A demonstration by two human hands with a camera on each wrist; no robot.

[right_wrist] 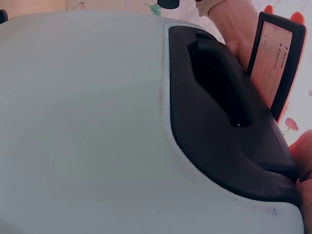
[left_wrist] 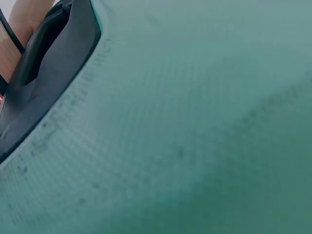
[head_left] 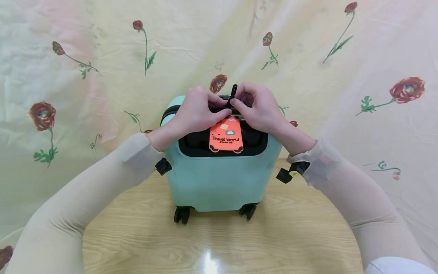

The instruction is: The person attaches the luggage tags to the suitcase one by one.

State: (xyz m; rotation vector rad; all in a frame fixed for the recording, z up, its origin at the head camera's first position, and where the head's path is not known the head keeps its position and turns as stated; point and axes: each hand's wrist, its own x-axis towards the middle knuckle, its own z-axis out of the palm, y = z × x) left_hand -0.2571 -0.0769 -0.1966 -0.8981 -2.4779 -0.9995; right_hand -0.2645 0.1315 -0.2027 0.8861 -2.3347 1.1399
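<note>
A mint-green suitcase [head_left: 219, 179] stands upright on its wheels, with a black handle panel [head_left: 256, 140] at its upper front. An orange luggage tag [head_left: 226, 142] printed "Travel World" hangs over that panel. In the right wrist view the tag's back shows a name-and-address card [right_wrist: 275, 58]. From the tag's top a black strap [head_left: 234, 90] rises, its holed end pointing up. My left hand [head_left: 198, 110] pinches the strap's lower part between thumb and fingers. My right hand [head_left: 260, 106] pinches it from the other side. The fingers partly hide the strap's loop and the handle.
The suitcase rests on a wood-grain table [head_left: 143, 228]. Behind it hangs a pale cloth [head_left: 191, 42] with a red flower print. Black wheels [head_left: 181, 215] show under the case. A small black camera [head_left: 163, 166] sits at the left wrist, another [head_left: 297, 168] at the right.
</note>
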